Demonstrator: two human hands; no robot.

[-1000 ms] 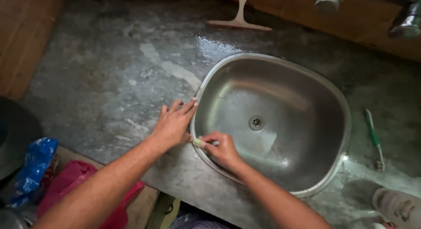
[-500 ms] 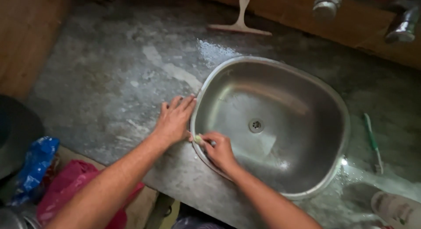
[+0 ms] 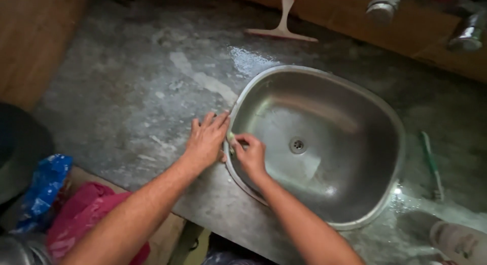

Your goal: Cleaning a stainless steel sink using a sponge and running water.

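The sink is shiny silver. The tabletop around it is grey with pale, patchy marks. Right of the sink lies a green toothbrush. Far left of the sink are a blue bag and a pink bag.

The counter left of the sink lies open, while a squeegee at the far edge and a toothbrush on the right block passage.

A crumpled blue plastic wrapper with white markings lies at the lower left edge, below the grey countertop. Just beside it, lower and to the right, sits a bunched pink plastic bag. At the bottom right corner a white plastic bottle with a faint printed label lies on its side on the wet counter.
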